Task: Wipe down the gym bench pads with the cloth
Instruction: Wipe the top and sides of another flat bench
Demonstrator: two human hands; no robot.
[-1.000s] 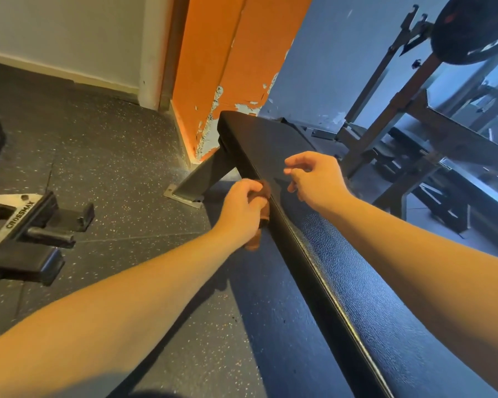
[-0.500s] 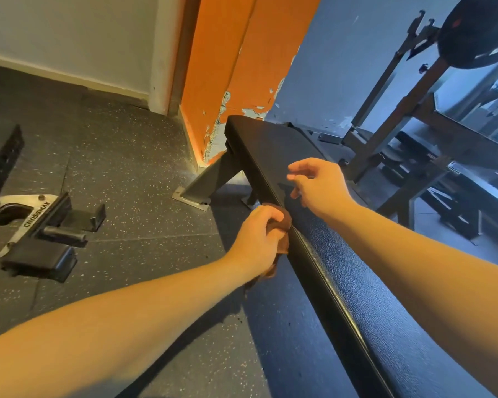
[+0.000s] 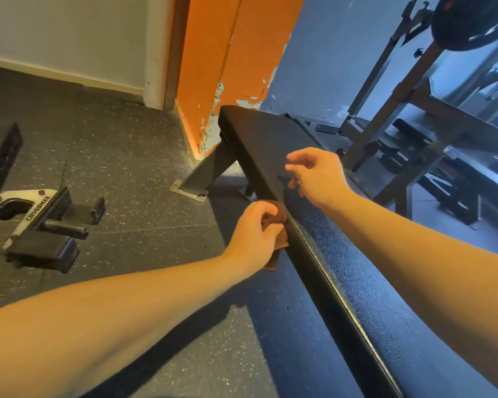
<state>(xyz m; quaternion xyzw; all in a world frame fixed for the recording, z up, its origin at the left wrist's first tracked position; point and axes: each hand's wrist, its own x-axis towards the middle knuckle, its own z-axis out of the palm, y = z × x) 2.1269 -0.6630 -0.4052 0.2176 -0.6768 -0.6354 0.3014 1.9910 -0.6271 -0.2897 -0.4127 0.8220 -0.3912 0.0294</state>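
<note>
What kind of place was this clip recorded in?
Most likely a gym or weight room. A long padded bench runs through the frame, a rack with a weight plate stands at the upper right, and the speckled rubber floor holds a piece of equipment marked CROSSMAX.

1. A dark speckled rubber floor [image 3: 121,156] carries everything.
2. The black padded bench [image 3: 357,254] stands on it, its metal leg plate [image 3: 189,191] flat against the floor.
3. A black-and-white CROSSMAX attachment [image 3: 38,222] lies to the left, well apart.
</note>
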